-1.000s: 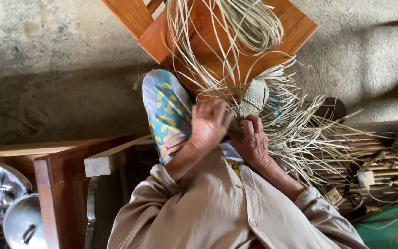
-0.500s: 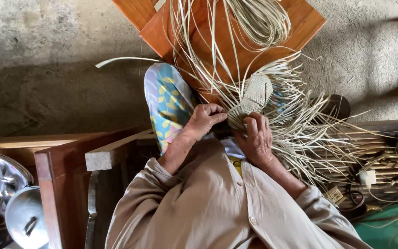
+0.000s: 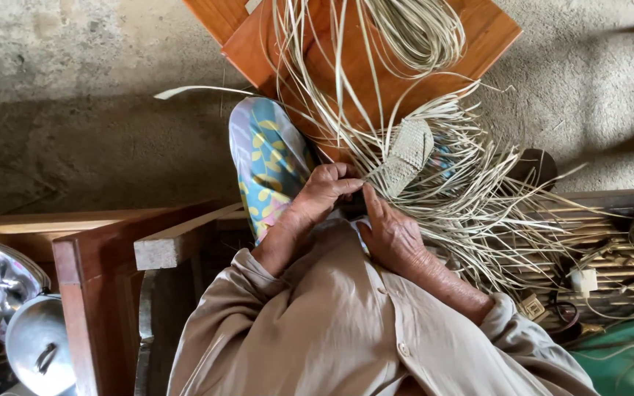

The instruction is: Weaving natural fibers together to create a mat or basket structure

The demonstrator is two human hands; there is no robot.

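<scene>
Seated weaver seen from above. The small flat woven panel of pale straw-coloured strips point(image 3: 407, 155) lies over the person's lap, just beyond the fingertips of both hands, toward the orange-brown wooden board point(image 3: 493, 33) that rests in front of the knees. The panel's long axis runs diagonally: its near, narrower end points down toward the hands, and its far, rounded end points up and away toward the board. Loose unwoven strips point(image 3: 478, 213) fan out from its edges on every side, most thickly toward the person's right.

The left hand point(image 3: 322, 194) is curled, fingers bent in, pinching strips at the panel's near corner. The right hand point(image 3: 390, 235) lies flatter, fingers extended along the strips beneath that same end; whether it grips any strand cannot be told. Both hands meet at the near end, the left slightly closer to the woven edge.

A leg in blue cloth with yellow leaf print point(image 3: 269, 158) lies under the left hand. A coil of spare pale strips point(image 3: 416, 29) sits on the board. Metal pot lids point(image 3: 34, 352) lie at the lower corner on the person's left.
</scene>
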